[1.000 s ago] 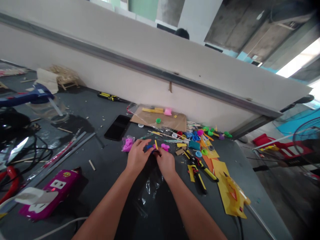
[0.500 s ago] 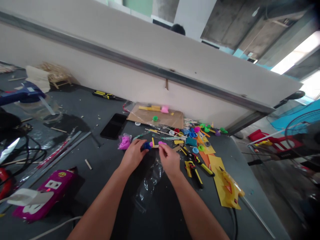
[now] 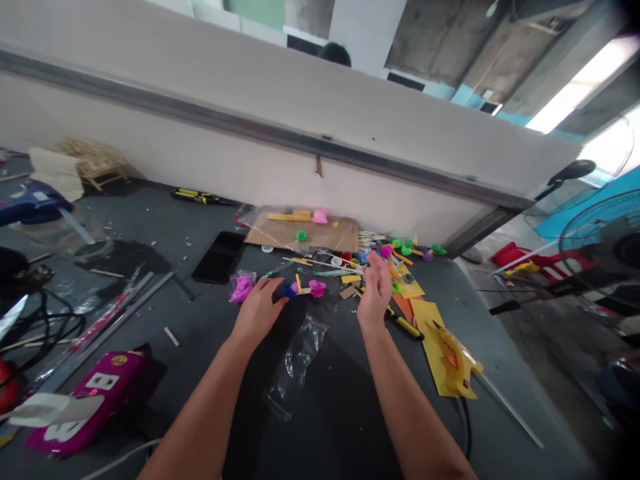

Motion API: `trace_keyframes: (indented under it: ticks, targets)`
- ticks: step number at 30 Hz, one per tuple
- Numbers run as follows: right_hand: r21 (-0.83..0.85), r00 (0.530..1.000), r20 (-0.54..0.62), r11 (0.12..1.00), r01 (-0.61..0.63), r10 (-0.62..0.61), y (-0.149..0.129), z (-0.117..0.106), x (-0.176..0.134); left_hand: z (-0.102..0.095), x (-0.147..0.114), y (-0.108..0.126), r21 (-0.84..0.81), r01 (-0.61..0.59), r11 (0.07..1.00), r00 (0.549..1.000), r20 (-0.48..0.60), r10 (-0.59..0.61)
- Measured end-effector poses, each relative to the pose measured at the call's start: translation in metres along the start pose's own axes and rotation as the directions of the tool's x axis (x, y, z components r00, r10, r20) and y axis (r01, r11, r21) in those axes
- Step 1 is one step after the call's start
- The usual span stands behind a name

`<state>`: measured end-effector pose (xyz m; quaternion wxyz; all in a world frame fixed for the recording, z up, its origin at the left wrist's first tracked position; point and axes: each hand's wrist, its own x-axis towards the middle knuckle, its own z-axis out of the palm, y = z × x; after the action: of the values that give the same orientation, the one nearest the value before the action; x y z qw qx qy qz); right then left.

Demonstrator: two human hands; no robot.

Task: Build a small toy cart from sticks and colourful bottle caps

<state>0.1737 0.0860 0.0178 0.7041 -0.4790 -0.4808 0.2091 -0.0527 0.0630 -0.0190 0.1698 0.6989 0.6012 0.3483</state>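
Note:
My left hand (image 3: 259, 311) pinches the blue end of a small handmade figure (image 3: 303, 289), which has a stick body, a yellow strip standing up and a pink hand-shaped piece at its right end. My right hand (image 3: 375, 290) is apart from it, over the near edge of a pile of coloured caps and craft bits, fingers stretched forward; no held thing shows in it. Left of my left hand lies a small bag of pink clay (image 3: 243, 286). An empty clear plastic bag (image 3: 296, 367) lies between my forearms.
Behind are a black phone (image 3: 219, 257) and a cardboard sheet (image 3: 280, 235). A yellow-handled tool (image 3: 407, 327) and a yellow glue gun (image 3: 457, 367) lie to the right. A purple power strip (image 3: 107, 393) is at left. A fan (image 3: 610, 240) stands beyond the table.
My right hand has let go of the figure's pink end and moved right to the pile of caps. My left hand keeps hold of the blue end. The view has shifted slightly.

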Motion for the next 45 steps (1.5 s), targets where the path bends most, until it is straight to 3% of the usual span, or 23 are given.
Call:
trace_keyframes:
  ticks: [3, 5, 6, 7, 9, 11, 13, 14, 16, 21, 24, 35, 40, 43, 45]
  targets:
    - [0.076, 0.985, -0.12, 0.988, 0.133, -0.124, -0.025, -0.013, 0.018, -0.01, 0.003, 0.004, -0.005, 0.011, 1.0, 0.999, -0.043, -0.011]
    - [0.05, 0.957, -0.198, 0.973, 0.228, -0.214, -0.037, -0.023, 0.027, -0.017, 0.004, 0.007, 0.002, 0.044, 0.999, 0.993, -0.113, -0.044]
    - [0.006, 0.951, -0.183, 0.967, 0.255, -0.25, -0.041, -0.026, 0.029, -0.019, 0.005, 0.008, 0.007, 0.069, 0.998, 0.987, -0.148, -0.067]
    - [-0.062, 0.954, -0.109, 0.96, 0.274, -0.279, -0.042, -0.028, 0.029, -0.02, 0.006, 0.01, 0.013, 0.093, 0.996, 0.981, -0.175, -0.089]
    - [-0.233, 0.933, 0.203, 0.911, 0.34, -0.296, -0.04, -0.025, 0.025, -0.02, 0.006, 0.012, 0.025, 0.128, 0.991, 0.976, -0.183, -0.121]
    - [-0.352, 0.797, 0.56, 0.805, 0.477, -0.227, -0.032, -0.016, 0.017, -0.016, 0.005, 0.013, 0.044, 0.14, 0.989, 0.981, -0.141, -0.133]
    - [-0.38, 0.644, 0.75, 0.702, 0.603, -0.148, -0.025, -0.004, 0.008, -0.01, 0.004, 0.013, 0.071, 0.139, 0.988, 0.987, -0.092, -0.132]
    - [-0.382, 0.59, 0.799, 0.661, 0.646, -0.115, -0.021, 0.003, 0.003, -0.007, 0.002, 0.013, 0.085, 0.135, 0.987, 0.989, -0.077, -0.129]
    - [-0.395, 0.526, 0.849, 0.599, 0.696, -0.052, -0.016, 0.015, -0.003, -0.001, -0.001, 0.012, 0.105, 0.127, 0.986, 0.99, -0.066, -0.121]
    - [-0.42, 0.476, 0.879, 0.529, 0.738, 0.034, -0.006, 0.041, -0.007, 0.004, -0.01, 0.014, 0.1, 0.118, 0.988, 0.992, -0.06, -0.112]
    - [-0.435, 0.499, 0.866, 0.557, 0.708, 0.044, -0.002, 0.049, -0.005, 0.002, -0.012, 0.015, 0.094, 0.122, 0.988, 0.992, -0.054, -0.117]
    - [-0.323, 0.696, 0.706, 0.814, 0.483, -0.133, -0.021, 0.044, 0.018, -0.004, -0.011, 0.013, 0.088, 0.164, 0.983, 0.984, -0.09, -0.156]
    - [-0.198, 0.854, 0.517, 0.962, 0.19, -0.062, -0.047, 0.036, 0.03, -0.014, -0.012, 0.015, 0.05, 0.16, 0.986, 0.979, -0.138, -0.152]
    - [-0.073, 0.908, 0.418, 0.997, 0.032, 0.002, -0.072, 0.027, 0.039, -0.026, -0.012, 0.024, -0.024, 0.138, 0.99, 0.969, -0.205, -0.14]
    - [-0.029, 0.931, 0.364, 1.0, -0.009, 0.019, -0.093, 0.017, 0.041, -0.036, -0.014, 0.04, -0.106, 0.136, 0.985, 0.956, -0.246, -0.158]
